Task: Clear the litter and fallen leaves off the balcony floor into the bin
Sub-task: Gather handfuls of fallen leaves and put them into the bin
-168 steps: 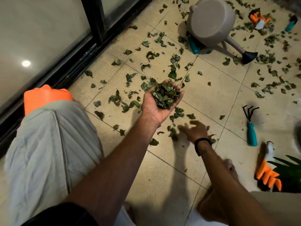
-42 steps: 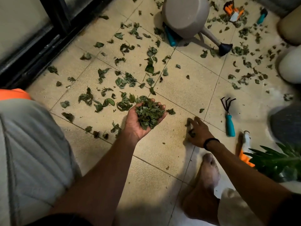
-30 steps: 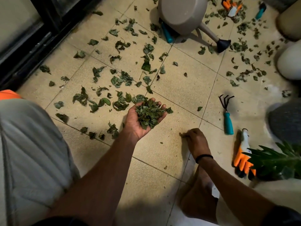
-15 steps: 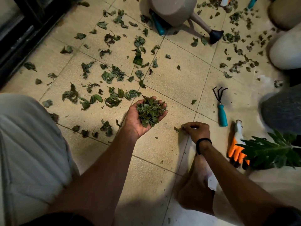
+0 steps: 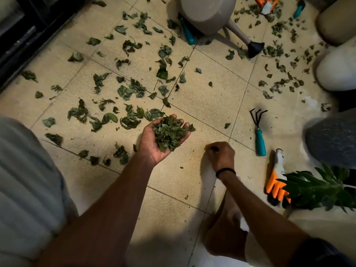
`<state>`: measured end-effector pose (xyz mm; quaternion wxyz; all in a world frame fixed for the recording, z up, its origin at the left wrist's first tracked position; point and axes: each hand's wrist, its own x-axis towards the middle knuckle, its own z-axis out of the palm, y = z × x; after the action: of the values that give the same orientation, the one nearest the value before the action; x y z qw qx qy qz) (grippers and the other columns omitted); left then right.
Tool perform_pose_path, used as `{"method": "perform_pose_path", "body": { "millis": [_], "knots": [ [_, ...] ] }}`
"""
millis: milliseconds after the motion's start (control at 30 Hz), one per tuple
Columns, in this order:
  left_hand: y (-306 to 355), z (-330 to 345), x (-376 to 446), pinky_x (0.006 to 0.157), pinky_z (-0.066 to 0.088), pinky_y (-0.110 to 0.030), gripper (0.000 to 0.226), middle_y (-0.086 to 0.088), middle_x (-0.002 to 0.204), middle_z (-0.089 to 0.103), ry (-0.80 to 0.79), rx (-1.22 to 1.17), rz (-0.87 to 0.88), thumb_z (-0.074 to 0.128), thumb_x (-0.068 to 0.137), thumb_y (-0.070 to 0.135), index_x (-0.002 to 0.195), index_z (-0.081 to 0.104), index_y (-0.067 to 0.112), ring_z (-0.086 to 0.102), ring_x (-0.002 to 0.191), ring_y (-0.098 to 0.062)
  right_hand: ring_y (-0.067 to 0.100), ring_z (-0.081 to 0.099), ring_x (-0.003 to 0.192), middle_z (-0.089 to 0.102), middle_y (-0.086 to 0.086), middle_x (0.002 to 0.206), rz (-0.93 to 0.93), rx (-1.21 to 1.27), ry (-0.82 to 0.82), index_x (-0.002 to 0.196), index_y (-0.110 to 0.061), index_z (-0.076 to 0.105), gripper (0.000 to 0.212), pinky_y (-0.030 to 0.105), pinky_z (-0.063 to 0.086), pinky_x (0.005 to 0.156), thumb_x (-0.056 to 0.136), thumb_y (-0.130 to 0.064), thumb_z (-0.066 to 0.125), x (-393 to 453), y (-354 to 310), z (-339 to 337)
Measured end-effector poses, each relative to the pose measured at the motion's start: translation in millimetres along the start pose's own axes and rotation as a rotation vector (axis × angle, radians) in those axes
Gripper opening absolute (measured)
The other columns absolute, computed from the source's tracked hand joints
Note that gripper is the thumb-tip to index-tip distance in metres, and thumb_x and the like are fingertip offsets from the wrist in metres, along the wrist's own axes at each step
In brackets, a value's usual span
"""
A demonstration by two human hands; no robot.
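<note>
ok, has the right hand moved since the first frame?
Yes. The right hand has shifted right, toward the rake: earlier it was well left of the grout line beside the rake, now it sits at that line.

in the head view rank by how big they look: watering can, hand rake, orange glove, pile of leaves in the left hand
1. watering can, partly cropped
2. orange glove and hand rake, look alike, unranked
3. pile of leaves in the left hand, closer to camera

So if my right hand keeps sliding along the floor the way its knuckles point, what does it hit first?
Probably bare tile: the right hand points up-left, where the floor looks free. The left hand with its leaves seems to sit higher, though depth is unclear.
</note>
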<state>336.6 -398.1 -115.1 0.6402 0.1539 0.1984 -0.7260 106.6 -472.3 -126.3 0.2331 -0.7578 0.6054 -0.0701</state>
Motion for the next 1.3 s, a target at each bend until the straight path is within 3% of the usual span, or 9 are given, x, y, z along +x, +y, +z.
{"method": "perform_pose_path", "body": {
  "millis": [133, 333, 567, 733, 867, 967, 1133, 1233, 1300],
  "knots": [
    [-1, 2, 0, 0.107, 0.047, -0.057, 0.042, -0.019, 0.111, 0.065, -0.025, -0.023, 0.012, 0.035, 0.102, 0.031, 0.104, 0.069, 0.006, 0.063, 0.114, -0.039, 0.026, 0.069, 0.102, 0.077, 0.01, 0.104, 0.156, 0.071, 0.136, 0.104, -0.01, 0.079, 0.018, 0.035, 0.05, 0.104, 0.087, -0.013, 0.074, 66, 16, -35],
    [3, 0, -9, 0.109, 0.046, -0.055, 0.04, -0.017, 0.113, 0.061, -0.025, -0.002, 0.035, 0.034, 0.103, 0.031, 0.104, 0.067, 0.008, 0.063, 0.113, -0.037, 0.039, 0.063, 0.11, 0.069, 0.022, 0.116, 0.04, -0.252, -0.085, 0.111, -0.005, 0.076, 0.022, 0.038, 0.048, 0.098, 0.094, -0.015, 0.066, 121, 38, -35],
    [20, -2, -23, 0.104, 0.05, -0.055, 0.035, -0.018, 0.11, 0.063, 0.001, 0.013, 0.122, 0.039, 0.097, 0.03, 0.104, 0.066, 0.008, 0.064, 0.111, -0.036, 0.038, 0.066, 0.095, 0.072, 0.02, 0.098, 0.008, -0.283, -0.145, 0.094, -0.003, 0.077, 0.02, 0.035, 0.051, 0.082, 0.096, -0.019, 0.065, 119, 21, -24],
    [34, -6, -30, 0.102, 0.052, -0.054, 0.032, -0.018, 0.109, 0.063, 0.015, -0.009, 0.174, 0.041, 0.097, 0.028, 0.101, 0.067, 0.008, 0.063, 0.111, -0.037, 0.014, 0.065, 0.094, 0.074, 0.001, 0.092, 0.0, 0.028, -0.217, 0.095, -0.012, 0.08, 0.011, 0.024, 0.049, 0.09, 0.084, -0.011, 0.079, 105, -30, -17],
    [38, -9, -30, 0.105, 0.05, -0.054, 0.036, -0.018, 0.108, 0.064, 0.025, -0.039, 0.194, 0.035, 0.101, 0.029, 0.101, 0.065, 0.008, 0.063, 0.111, -0.037, 0.022, 0.068, 0.106, 0.075, 0.007, 0.111, -0.147, -0.08, -0.308, 0.112, -0.015, 0.078, 0.026, 0.028, 0.05, 0.098, 0.088, -0.008, 0.072, 91, -58, 10],
    [38, -13, -32, 0.103, 0.051, -0.054, 0.03, -0.018, 0.107, 0.065, 0.021, -0.034, 0.208, 0.041, 0.097, 0.027, 0.102, 0.065, 0.009, 0.064, 0.111, -0.036, 0.031, 0.066, 0.1, 0.066, 0.016, 0.113, -0.185, -0.178, -0.319, 0.118, -0.017, 0.072, 0.034, 0.029, 0.049, 0.086, 0.085, -0.019, 0.074, 78, -67, 30],
    [39, -17, -38, 0.105, 0.049, -0.055, 0.03, -0.018, 0.107, 0.066, 0.046, -0.041, 0.222, 0.042, 0.094, 0.026, 0.101, 0.066, 0.009, 0.064, 0.109, -0.036, 0.035, 0.057, 0.096, 0.055, 0.016, 0.111, -0.279, -0.222, -0.248, 0.106, -0.009, 0.073, 0.018, 0.036, 0.049, 0.081, 0.091, -0.016, 0.07, 55, -81, 47],
    [43, -19, -42, 0.105, 0.049, -0.053, 0.034, -0.018, 0.107, 0.064, 0.042, -0.049, 0.238, 0.038, 0.099, 0.027, 0.1, 0.067, 0.009, 0.063, 0.109, -0.036, 0.035, 0.061, 0.1, 0.066, 0.017, 0.106, -0.251, -0.19, -0.245, 0.099, -0.007, 0.077, 0.013, 0.029, 0.041, 0.079, 0.09, -0.01, 0.069, 56, -89, 50],
    [45, -21, -44, 0.104, 0.05, -0.053, 0.037, -0.018, 0.108, 0.063, 0.04, -0.056, 0.257, 0.035, 0.1, 0.028, 0.101, 0.066, 0.009, 0.063, 0.109, -0.036, 0.028, 0.067, 0.099, 0.074, 0.012, 0.101, -0.154, -0.083, -0.222, 0.095, -0.008, 0.079, 0.011, 0.026, 0.046, 0.086, 0.087, -0.008, 0.072, 63, -92, 45]
  ]
}}
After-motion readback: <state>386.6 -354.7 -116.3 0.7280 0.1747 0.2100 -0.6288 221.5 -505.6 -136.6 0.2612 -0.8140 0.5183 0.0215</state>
